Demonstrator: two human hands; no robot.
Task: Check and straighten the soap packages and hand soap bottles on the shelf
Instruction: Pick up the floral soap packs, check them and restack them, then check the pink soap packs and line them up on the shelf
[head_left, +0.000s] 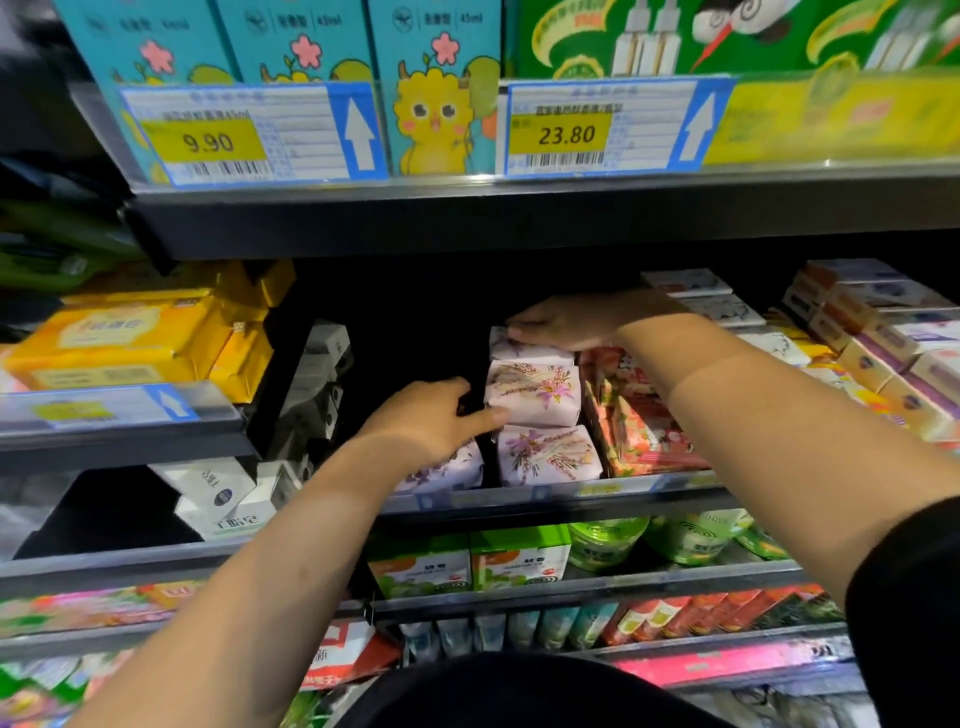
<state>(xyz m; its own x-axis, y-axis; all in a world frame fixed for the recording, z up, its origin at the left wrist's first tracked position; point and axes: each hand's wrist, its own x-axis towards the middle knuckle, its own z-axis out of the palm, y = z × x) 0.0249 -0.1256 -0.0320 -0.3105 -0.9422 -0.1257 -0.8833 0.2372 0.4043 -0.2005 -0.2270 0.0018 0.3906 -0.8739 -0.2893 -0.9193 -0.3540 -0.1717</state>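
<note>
Squaring the lavender soap packages (532, 392) on the middle shelf (571, 496), we lay our right hand (558, 319) flat on the rearmost one, while our left hand (431, 421), fingers extended, presses the row's side. This row looks nearly aligned. The tumbled white boxes (218, 493) appear untouched, and no bottles show.

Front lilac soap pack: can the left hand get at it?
Likely yes: the left hand is just up-left of the front lilac pack with nothing between them; the right hand rests higher, on the top pack.
</note>
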